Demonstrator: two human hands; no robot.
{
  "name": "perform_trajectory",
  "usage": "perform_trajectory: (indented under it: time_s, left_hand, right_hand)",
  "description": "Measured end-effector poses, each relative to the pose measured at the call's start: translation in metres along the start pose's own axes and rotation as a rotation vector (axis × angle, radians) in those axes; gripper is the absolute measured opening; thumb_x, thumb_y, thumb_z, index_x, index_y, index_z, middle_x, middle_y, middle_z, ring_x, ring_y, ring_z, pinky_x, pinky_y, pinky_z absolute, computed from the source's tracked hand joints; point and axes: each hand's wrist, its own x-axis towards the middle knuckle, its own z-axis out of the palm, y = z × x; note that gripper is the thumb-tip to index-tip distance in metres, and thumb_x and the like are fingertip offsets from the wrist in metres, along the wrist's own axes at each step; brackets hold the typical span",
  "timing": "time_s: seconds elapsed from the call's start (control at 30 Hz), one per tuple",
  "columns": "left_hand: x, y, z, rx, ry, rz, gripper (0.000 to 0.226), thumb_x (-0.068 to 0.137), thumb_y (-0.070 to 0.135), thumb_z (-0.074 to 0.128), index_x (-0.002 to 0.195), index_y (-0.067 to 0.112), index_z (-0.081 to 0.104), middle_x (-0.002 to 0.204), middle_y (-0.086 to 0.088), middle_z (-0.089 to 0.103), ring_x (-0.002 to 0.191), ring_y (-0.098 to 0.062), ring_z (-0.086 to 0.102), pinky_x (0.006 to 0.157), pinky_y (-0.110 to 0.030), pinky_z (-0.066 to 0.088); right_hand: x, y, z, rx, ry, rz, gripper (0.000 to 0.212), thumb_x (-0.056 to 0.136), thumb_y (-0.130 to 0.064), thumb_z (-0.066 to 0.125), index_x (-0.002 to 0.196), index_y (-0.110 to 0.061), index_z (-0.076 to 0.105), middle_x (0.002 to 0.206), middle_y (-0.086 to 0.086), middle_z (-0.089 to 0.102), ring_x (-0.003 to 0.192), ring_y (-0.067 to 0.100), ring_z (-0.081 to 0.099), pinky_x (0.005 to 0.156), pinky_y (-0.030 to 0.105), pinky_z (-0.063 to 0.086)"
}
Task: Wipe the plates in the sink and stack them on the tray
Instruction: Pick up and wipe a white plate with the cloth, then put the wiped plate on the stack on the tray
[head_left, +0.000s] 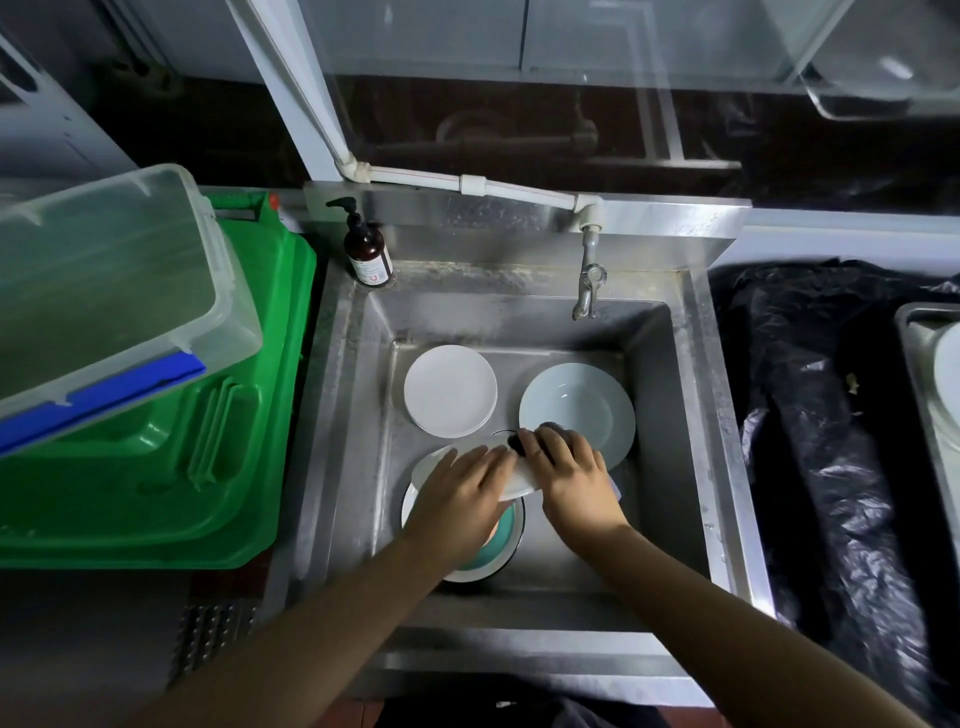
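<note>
Plate in hand (470, 470): white, held tilted above the near-left part of the sink basin, directly over a teal-centred plate (493, 551) lying on the basin floor.

Left hand (462, 493): fingers straight and laid flat across the top of the plate in hand, steadying it from the near-left side; thumb hidden.

Right hand (566, 467): curled down over a dark wiping pad (519, 441), pressing it against the far-right rim of the plate in hand. A scrap of pale cloth (615, 488) showing under the wrist — cannot tell whether held.

Other plates: one small white plate (451, 391) toward the far-left of the basin floor; one larger pale plate (576, 408) toward the far-right, just beside the right hand.

Step in hand, as judged: wiping. Best done with the plate braced firmly from the left, strokes carried from rim to centre and round, plate kept low over the basin against drips and a slip onto the plate beneath.

Tray (922, 364): metal, at the right edge of view on black plastic sheeting (831, 441); something white and round on it, cut off by the frame.

Surface: steel sink (696, 467), stained, tap (589, 283) at the far edge, brown pump bottle (366, 247) at the far-left corner.

Room: green plastic bin (208, 467) left of the sink, clear lidded box (104, 291) on top — dim light, white pipe along the back.
</note>
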Motion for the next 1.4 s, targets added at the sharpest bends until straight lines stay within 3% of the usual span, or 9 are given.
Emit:
perform_trajectory:
  time_s: [0.1,0.3,0.5,0.67,0.8,0.97,1.2,1.3,1.4]
  left_hand:
    - [0.004,-0.003,-0.009,-0.107,0.081,-0.054,0.048,0.077,0.0,0.043,0.11,0.011,0.076,0.101,-0.004,0.075,0.088,-0.027,0.07,0.087,-0.038,0.058]
    - [-0.02,-0.036,-0.023,-0.241,0.083,0.152,0.049,0.081,-0.006,0.049,0.122,0.004,0.073,0.121,-0.009,0.072,0.114,-0.024,0.062,0.113,-0.037,0.045]
    - [0.002,-0.022,-0.013,-0.049,0.085,0.139,0.052,0.08,-0.004,0.044,0.124,0.003,0.07,0.116,-0.012,0.072,0.099,-0.031,0.068,0.087,-0.043,0.057]
    - [0.019,0.02,-0.004,-0.02,0.052,0.096,0.053,0.08,0.001,0.045,0.127,0.009,0.067,0.085,-0.005,0.071,0.07,-0.028,0.069,0.063,-0.037,0.056]
    - [0.0,-0.01,-0.014,-0.193,0.157,0.199,0.055,0.076,-0.013,0.061,0.123,0.012,0.072,0.114,-0.007,0.075,0.098,-0.025,0.071,0.089,-0.039,0.058]
    - [-0.006,-0.028,-0.013,-0.111,0.041,0.306,0.04,0.091,-0.001,0.052,0.124,0.011,0.073,0.121,-0.006,0.073,0.107,-0.025,0.07,0.099,-0.039,0.054]
    - [0.006,-0.001,-0.002,0.036,-0.218,0.087,0.043,0.071,0.007,0.07,0.113,0.015,0.065,0.094,-0.002,0.068,0.078,-0.028,0.065,0.055,-0.037,0.056]
    - [0.024,0.019,-0.004,0.092,-0.251,0.11,0.062,0.071,0.003,0.069,0.131,0.016,0.06,0.104,-0.002,0.067,0.078,-0.027,0.066,0.057,-0.036,0.056]
    - [0.047,0.035,-0.008,0.118,-0.269,0.136,0.063,0.073,-0.005,0.056,0.133,0.015,0.059,0.098,-0.004,0.067,0.069,-0.032,0.067,0.051,-0.038,0.054]
  right_hand:
    - [-0.007,-0.005,-0.005,0.055,0.091,-0.033,0.045,0.091,-0.016,0.043,0.134,-0.021,0.056,0.128,0.004,0.06,0.113,0.034,0.058,0.083,0.045,0.053]
    - [-0.018,0.041,-0.001,0.185,0.093,-0.189,0.052,0.086,0.003,0.059,0.135,-0.016,0.06,0.131,0.003,0.062,0.115,0.027,0.059,0.098,0.038,0.049]
    - [-0.019,0.028,0.006,-0.028,0.08,-0.036,0.051,0.084,-0.007,0.059,0.133,-0.02,0.06,0.127,0.004,0.061,0.112,0.032,0.057,0.084,0.046,0.052]
    - [-0.022,0.008,0.004,-0.053,0.111,0.009,0.048,0.084,-0.014,0.054,0.131,-0.024,0.061,0.126,0.003,0.06,0.109,0.033,0.058,0.079,0.043,0.052]
    - [-0.031,0.029,0.003,-0.012,0.148,-0.052,0.044,0.092,-0.016,0.06,0.136,-0.021,0.059,0.129,0.003,0.061,0.112,0.03,0.057,0.085,0.043,0.052]
    - [-0.04,0.044,0.013,-0.039,0.12,-0.047,0.05,0.086,-0.006,0.067,0.133,-0.021,0.062,0.123,0.004,0.064,0.103,0.032,0.061,0.08,0.044,0.055]
    - [-0.053,0.045,0.006,-0.169,0.061,0.107,0.05,0.087,-0.013,0.057,0.135,-0.026,0.057,0.123,0.004,0.062,0.106,0.033,0.059,0.082,0.044,0.055]
    - [-0.061,0.049,-0.007,-0.229,0.074,0.177,0.047,0.089,-0.022,0.043,0.132,-0.028,0.059,0.119,0.002,0.063,0.102,0.033,0.061,0.076,0.042,0.056]
    - [-0.066,0.063,-0.029,-0.271,0.082,0.26,0.043,0.09,-0.024,0.056,0.132,-0.033,0.057,0.118,-0.004,0.062,0.1,0.029,0.059,0.074,0.039,0.053]
